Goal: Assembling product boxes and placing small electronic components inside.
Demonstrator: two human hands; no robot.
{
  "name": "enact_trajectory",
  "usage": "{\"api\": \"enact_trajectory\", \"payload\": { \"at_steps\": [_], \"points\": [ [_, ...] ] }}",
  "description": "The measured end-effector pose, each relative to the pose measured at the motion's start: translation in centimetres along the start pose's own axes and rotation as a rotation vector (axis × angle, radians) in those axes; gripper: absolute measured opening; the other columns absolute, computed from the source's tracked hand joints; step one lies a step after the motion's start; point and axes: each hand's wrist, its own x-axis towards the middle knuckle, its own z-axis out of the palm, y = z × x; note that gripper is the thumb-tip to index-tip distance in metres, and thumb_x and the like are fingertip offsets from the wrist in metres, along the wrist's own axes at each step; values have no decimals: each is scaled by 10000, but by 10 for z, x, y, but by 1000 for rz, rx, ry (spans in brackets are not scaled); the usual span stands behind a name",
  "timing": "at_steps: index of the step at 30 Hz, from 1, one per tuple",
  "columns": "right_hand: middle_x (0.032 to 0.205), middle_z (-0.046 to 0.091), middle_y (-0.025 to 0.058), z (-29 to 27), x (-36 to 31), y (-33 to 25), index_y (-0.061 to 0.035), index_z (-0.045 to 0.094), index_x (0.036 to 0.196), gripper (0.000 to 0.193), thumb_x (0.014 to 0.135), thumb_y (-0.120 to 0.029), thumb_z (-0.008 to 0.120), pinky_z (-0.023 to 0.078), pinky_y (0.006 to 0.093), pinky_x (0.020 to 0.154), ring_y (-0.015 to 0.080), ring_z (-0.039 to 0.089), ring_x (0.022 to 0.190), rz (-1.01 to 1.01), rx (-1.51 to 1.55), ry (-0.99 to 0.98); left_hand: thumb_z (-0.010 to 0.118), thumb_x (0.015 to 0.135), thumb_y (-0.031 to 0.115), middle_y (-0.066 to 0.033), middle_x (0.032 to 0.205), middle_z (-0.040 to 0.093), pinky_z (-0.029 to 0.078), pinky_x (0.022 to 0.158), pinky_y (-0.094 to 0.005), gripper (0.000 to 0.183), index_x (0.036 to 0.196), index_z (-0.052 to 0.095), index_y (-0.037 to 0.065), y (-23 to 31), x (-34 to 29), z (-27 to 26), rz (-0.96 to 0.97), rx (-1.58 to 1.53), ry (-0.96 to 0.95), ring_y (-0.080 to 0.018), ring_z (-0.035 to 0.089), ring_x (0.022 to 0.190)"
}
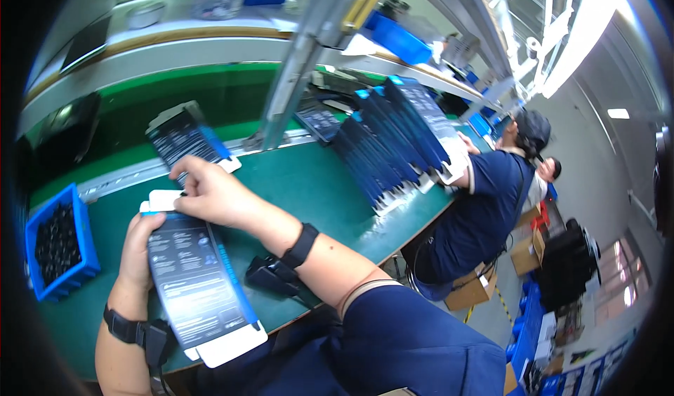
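Observation:
A dark printed carton (193, 273) with a blue edge and white end flaps lies tilted in front of me, its near flaps open. My left hand (137, 250) grips its left side near the far end, thumb on top. Over that far end, my right hand (207, 191) has bent fingers closed at the white flap (163, 201); the fingertips are partly hidden. Just beyond, a second carton of the same kind (184, 140) rests on the green bench. Each of my wrists wears a black strap with a small black module.
At left stands a blue bin (90, 255) full of small black parts. A row of upright cartons (393, 140) fills the bench to the right, beside a co-worker in dark blue (484, 199). A metal post (288, 80) and a shelf (175, 48) rise behind the bench.

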Motion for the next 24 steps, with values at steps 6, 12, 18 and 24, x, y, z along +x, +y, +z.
{"api": "enact_trajectory", "payload": {
  "at_steps": [6,12,18,24],
  "points": [
    [968,487,143,-5,-8,10,-38,564,1008,439,681,-269,745,422,353,811,273,505,908,-189,-336,193,439,855,217,-124,907,628,519,696,-272,336,1056,546,-30,-3,8,-2,-83,-156,-4,-176,633,774],
    [875,560,145,-3,-2,14,-28,557,1032,372,771,-259,687,445,345,792,271,562,849,-157,-11,49,337,952,415,-122,950,623,530,693,-270,497,1123,514,-17,5,2,18,2,-246,-17,-187,638,801],
    [844,565,30,-11,-8,-8,-61,521,1064,318,839,-261,624,423,237,480,83,530,685,111,289,-139,360,938,464,-141,1081,573,526,767,-323,541,1196,467,1,-9,15,-26,31,-255,-138,-226,609,920],
    [815,573,28,-8,-7,-4,-47,525,1068,364,807,-263,659,422,229,484,90,532,637,139,370,-268,491,906,284,-120,971,623,539,654,-269,379,1116,533,-28,-26,20,-59,24,-5,-97,-188,639,794]
  ]
}}
